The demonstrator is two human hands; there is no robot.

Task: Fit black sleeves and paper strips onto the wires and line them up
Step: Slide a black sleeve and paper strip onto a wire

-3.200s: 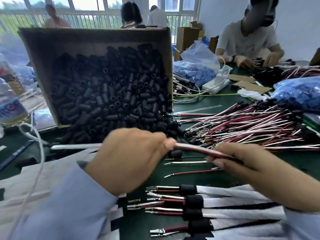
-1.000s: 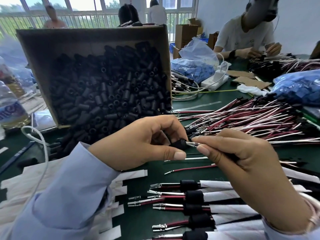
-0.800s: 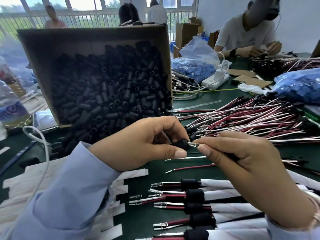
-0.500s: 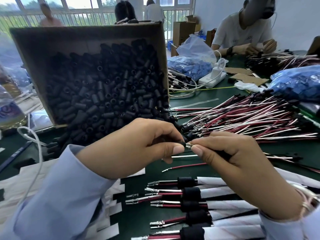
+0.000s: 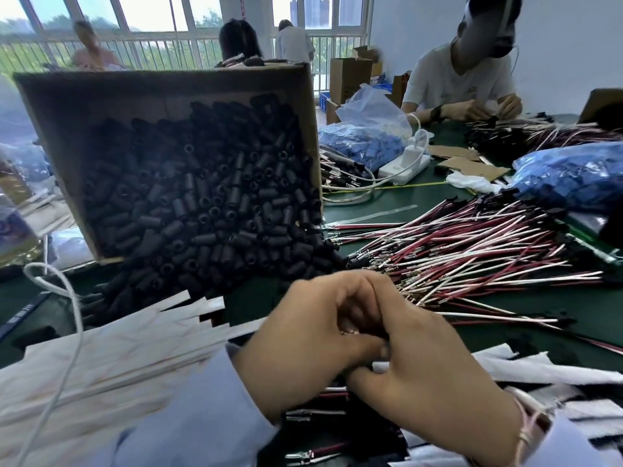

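Note:
My left hand (image 5: pixel 310 342) and my right hand (image 5: pixel 435 379) meet low in the middle, fingers curled against each other. Between them they pinch one wire (image 5: pixel 352 331); only its metal tip and a dark bit show. The black sleeve on it is hidden by my fingers. A tilted cardboard box (image 5: pixel 168 85) spills black sleeves (image 5: pixel 209 210) onto the table. Loose red and white wires (image 5: pixel 472 254) lie in a heap to the right. White paper strips (image 5: pixel 111 345) lie at the left. Finished wires (image 5: pixel 317 414) lie in a row under my hands.
Blue bags (image 5: pixel 573 176) and a white power strip (image 5: pixel 404 170) sit on the green table (image 5: pixel 371 203) at the back right. A person in a white shirt (image 5: pixel 455 79) works across the table. A white cable (image 5: pixel 72 318) loops at the left.
Both hands have come down and nearer to me and closed together, so the sleeve and wire tip seen between the fingertips before are now almost hidden.

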